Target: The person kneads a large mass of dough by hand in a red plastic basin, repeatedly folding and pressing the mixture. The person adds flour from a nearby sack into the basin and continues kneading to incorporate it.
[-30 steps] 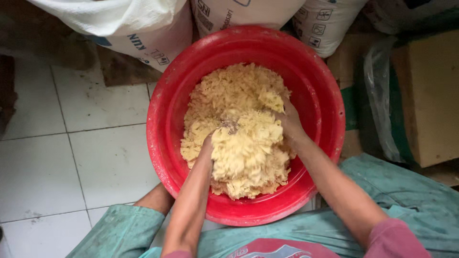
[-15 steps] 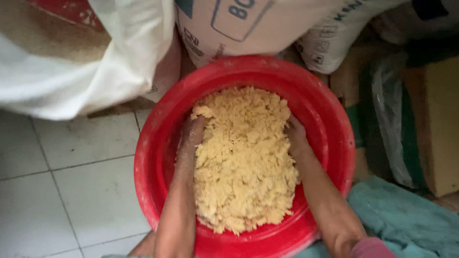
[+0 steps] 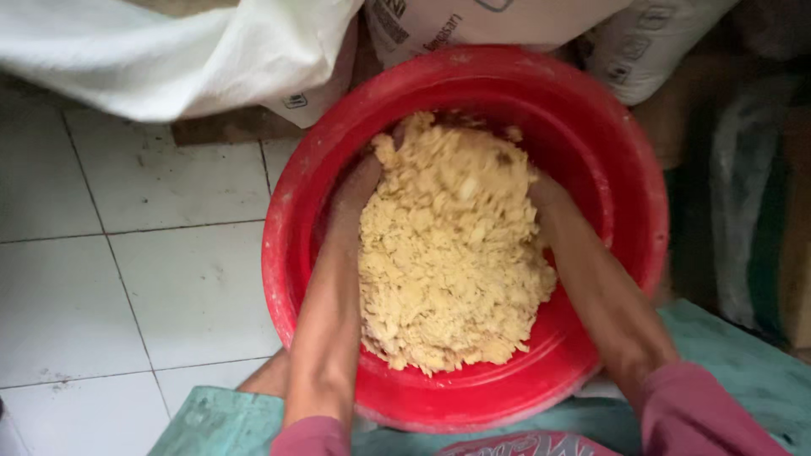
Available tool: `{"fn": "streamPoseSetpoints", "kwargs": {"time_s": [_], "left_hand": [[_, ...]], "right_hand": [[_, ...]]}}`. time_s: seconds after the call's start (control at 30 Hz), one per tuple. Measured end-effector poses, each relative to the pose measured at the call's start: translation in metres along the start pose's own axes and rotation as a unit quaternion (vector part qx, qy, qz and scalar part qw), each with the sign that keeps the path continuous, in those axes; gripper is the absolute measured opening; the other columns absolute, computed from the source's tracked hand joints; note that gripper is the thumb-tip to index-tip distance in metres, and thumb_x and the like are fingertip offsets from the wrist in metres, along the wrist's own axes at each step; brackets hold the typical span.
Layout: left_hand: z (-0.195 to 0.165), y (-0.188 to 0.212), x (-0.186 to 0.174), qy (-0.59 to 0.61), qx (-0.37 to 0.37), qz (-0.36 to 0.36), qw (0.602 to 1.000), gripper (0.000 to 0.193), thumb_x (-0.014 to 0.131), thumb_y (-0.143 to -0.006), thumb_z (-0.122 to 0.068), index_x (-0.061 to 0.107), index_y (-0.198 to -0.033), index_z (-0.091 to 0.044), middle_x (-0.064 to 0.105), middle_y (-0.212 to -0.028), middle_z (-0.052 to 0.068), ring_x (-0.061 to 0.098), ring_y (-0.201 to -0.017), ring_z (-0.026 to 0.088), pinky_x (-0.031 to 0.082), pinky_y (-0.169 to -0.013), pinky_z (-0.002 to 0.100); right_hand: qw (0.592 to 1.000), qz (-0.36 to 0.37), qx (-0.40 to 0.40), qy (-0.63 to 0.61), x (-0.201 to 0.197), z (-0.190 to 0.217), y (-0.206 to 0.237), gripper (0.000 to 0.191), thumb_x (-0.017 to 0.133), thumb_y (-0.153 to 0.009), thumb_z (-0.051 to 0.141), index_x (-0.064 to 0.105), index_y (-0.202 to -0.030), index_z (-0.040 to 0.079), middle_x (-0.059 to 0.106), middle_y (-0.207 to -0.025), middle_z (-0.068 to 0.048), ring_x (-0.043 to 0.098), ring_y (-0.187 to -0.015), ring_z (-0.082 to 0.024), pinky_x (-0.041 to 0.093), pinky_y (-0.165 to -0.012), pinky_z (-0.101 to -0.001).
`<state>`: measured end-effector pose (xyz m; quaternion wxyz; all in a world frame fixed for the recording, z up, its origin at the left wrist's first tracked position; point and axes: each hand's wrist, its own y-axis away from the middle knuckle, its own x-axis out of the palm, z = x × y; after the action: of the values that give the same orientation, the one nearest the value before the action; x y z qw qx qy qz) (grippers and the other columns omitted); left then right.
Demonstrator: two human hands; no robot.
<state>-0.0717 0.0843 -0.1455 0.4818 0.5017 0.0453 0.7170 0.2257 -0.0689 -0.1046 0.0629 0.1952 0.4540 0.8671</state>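
Dough [image 3: 452,245] cupped between left hand [image 3: 359,187], right hand [image 3: 549,196]

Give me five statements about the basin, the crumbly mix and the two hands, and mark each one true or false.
1. The basin is red. True.
2. The left hand presses against the left side of the pale yellow crumbly heap. True.
3. The right hand rests on the floor tiles. False: it is inside the basin, against the heap's right side.
4. The heap is a smooth liquid. False: it is lumpy and flaky.
5. White sacks lie beyond the basin. True.
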Motion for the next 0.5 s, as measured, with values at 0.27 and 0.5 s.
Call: {"fn": "streamPoseSetpoints", "kwargs": {"time_s": [0.27,0.5], "left_hand": [[0.055,0.084,0.057,-0.111,-0.029,-0.079,0.990,0.048,0.056,-0.099,-0.038,0.062,-0.129,-0.001,0.061,-0.126,0.014,0.051,-0.118,0.030,0.042,-0.097,0.052],[0.080,0.125,0.068,-0.933,-0.013,0.007,0.359,0.044,0.077,-0.087,-0.036,0.077,-0.108,0.002,0.076,-0.100,0.017,0.072,-0.081,0.024,0.056,-0.076,0.045]], "right_hand": [[0.968,0.037,-0.094,0.231,0.064,-0.024,0.130,0.078,0.093,-0.074,0.022,0.056,-0.142,0.013,0.075,-0.131,-0.018,0.076,-0.105,-0.033,0.063,-0.083,-0.0416],[0.760,-0.096,-0.461,0.448,0.157,-0.061,0.219,0.062,0.089,-0.076,0.037,0.064,-0.129,0.015,0.046,-0.156,-0.012,0.044,-0.142,-0.033,0.050,-0.101,-0.0501]]}}
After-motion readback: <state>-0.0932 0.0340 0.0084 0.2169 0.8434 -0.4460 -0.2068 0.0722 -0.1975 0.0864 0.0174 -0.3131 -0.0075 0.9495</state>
